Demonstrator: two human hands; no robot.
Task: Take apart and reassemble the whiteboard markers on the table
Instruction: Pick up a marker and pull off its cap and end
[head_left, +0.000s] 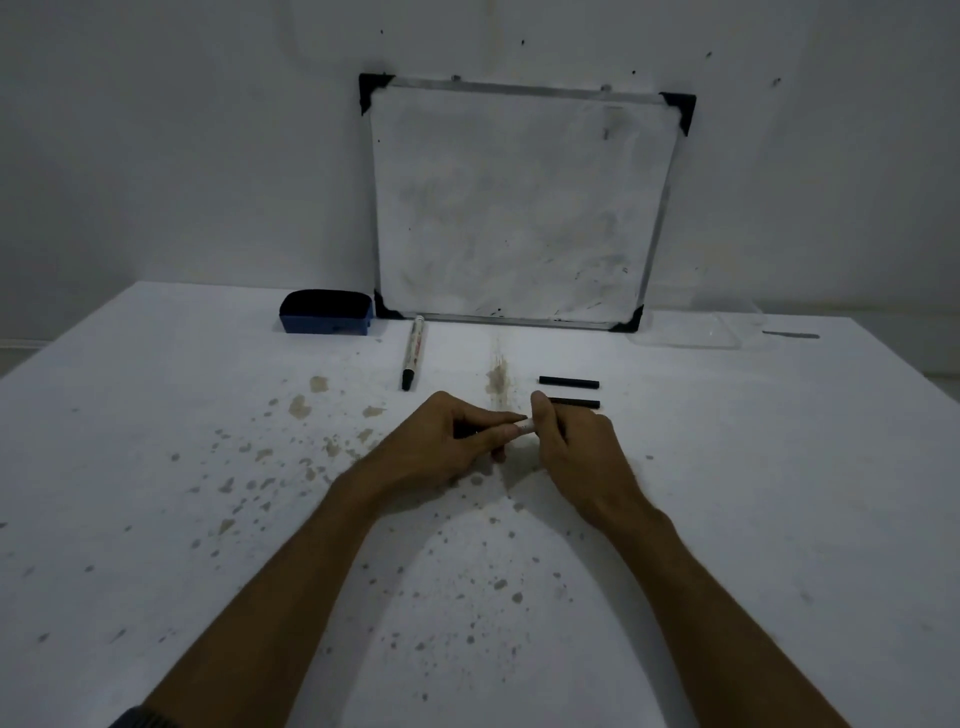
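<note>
Marker (521, 429) sits pinched between both hands, long axis left-right, just in front of the two black sticks (569, 383). Left hand (441, 441) grips one end, right hand (569, 441) the other. Pull likely runs along that axis.

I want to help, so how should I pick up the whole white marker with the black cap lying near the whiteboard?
Probably pinch the white marker with the black cap around the middle of its white barrel, coming straight down from above. It lies flat on the white table, pointing away from you, with bare table on both long sides, so finger and thumb fit left and right.
</note>
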